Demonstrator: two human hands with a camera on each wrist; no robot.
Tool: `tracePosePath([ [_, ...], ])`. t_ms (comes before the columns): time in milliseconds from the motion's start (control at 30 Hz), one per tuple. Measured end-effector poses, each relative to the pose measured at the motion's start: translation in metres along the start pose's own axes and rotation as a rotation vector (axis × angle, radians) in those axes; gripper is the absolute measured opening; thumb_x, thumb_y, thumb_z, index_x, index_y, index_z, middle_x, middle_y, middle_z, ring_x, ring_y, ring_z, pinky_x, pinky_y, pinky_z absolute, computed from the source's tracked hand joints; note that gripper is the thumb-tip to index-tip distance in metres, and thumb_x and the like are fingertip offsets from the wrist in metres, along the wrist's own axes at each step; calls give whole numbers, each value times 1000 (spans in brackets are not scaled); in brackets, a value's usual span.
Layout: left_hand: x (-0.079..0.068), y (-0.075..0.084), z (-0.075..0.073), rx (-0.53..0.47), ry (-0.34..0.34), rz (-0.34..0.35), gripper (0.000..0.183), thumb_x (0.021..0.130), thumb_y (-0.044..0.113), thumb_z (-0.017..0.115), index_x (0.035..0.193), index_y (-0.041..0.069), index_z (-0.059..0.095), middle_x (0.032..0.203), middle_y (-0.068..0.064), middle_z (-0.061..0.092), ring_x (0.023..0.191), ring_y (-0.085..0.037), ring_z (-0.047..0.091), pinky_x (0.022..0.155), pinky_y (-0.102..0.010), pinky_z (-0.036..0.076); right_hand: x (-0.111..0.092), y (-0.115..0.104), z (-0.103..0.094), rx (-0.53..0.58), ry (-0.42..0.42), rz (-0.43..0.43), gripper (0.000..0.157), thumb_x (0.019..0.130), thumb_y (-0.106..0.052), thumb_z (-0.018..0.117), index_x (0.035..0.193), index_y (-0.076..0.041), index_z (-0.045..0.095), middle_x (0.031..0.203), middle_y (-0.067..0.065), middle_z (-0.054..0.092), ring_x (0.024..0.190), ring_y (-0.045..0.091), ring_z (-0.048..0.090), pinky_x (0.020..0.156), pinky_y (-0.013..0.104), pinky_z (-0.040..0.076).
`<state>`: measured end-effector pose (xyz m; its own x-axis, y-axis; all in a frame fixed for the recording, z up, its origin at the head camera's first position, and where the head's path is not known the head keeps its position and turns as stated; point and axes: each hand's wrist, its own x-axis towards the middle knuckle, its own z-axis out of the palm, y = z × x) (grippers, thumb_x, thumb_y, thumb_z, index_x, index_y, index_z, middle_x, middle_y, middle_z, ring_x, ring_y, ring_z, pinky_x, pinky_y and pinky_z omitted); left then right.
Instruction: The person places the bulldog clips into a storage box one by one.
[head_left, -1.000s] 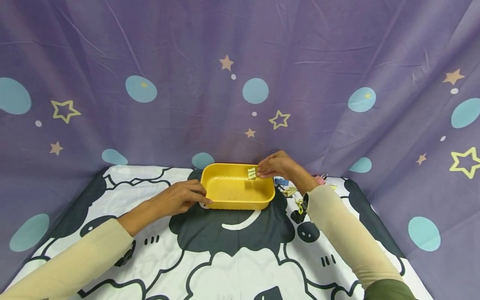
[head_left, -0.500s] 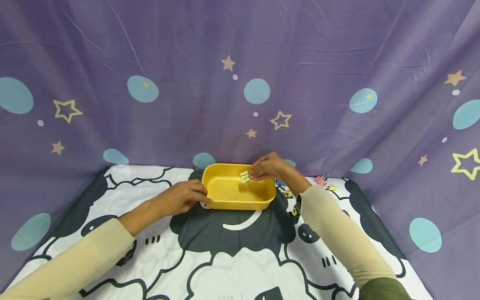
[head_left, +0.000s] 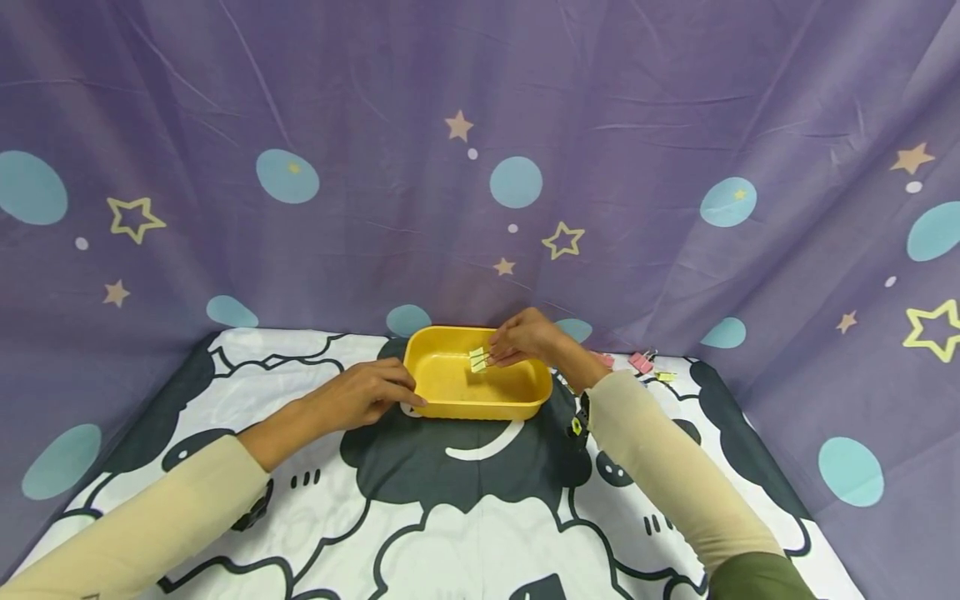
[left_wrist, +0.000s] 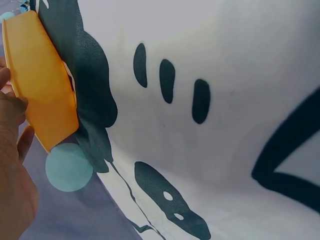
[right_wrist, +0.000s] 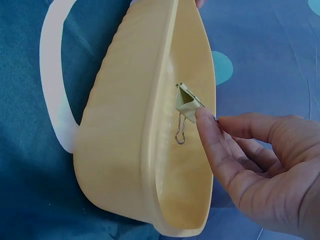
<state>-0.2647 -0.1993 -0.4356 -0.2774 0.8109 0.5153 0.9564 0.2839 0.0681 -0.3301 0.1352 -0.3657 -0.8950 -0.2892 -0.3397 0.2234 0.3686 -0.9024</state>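
A yellow plastic tray [head_left: 480, 410] sits at the back of the table. My left hand [head_left: 371, 390] grips it at its left front corner; in the left wrist view, fingertips reach over the rim of the tray [left_wrist: 45, 80]. Over the tray's right half, my right hand [head_left: 517, 337] pinches a pale yellow binder clip [head_left: 477, 360] between thumb and fingers. From the right wrist, the binder clip [right_wrist: 187, 105] is held by one wire handle, while its other handle hangs free. The clip's body is above the tray floor, inside the rim.
To the right of the tray lie a pink binder clip [head_left: 642, 361] and a small yellow one [head_left: 664, 377]. Another pink clip [head_left: 604, 360] is partly hidden behind my right forearm. A purple curtain [head_left: 360, 167] hangs directly behind the table.
My right hand has carried the pale yellow binder clip leftward and slightly forward over the tray, uncovering pink clips at right. The left hand and tray stay put.
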Motion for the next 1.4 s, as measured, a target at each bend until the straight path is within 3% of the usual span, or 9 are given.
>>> tracePosePath([
  [300,-1,1,0,-2,-12,-13,61,79,-26,72,117,18,90,112,0,82,100,-17,68,82,-34,64,-2,0,10,-40,-53,-28,31,102,12,68,132,21,71,118,35,81,106,40,86,107,59,61],
  [700,2,0,-2,-16,-28,-16,62,79,-25,67,118,17,90,112,0,82,102,-18,69,84,-36,63,2,2,21,-94,-52,-29,25,99,11,74,123,19,74,110,32,83,100,38,87,104,58,62],
  [833,2,0,-2,-21,-27,-17,61,80,-24,66,118,17,90,112,0,82,102,-19,70,84,-37,63,3,3,28,-109,-59,-55,23,99,12,74,120,20,74,113,35,82,105,43,85,103,59,62],
  [1300,3,0,-1,3,-20,-4,59,78,-25,74,116,18,90,110,1,81,101,-17,70,84,-35,64,5,-3,52,-198,-88,-106,23,97,10,75,119,17,78,114,31,83,107,42,85,99,53,66],
  [1400,3,0,-1,-2,-17,-2,59,79,-25,73,117,18,90,110,1,81,101,-17,69,84,-35,64,5,-5,54,-260,-81,-112,25,98,5,77,121,14,80,113,28,84,107,39,85,98,49,68],
])
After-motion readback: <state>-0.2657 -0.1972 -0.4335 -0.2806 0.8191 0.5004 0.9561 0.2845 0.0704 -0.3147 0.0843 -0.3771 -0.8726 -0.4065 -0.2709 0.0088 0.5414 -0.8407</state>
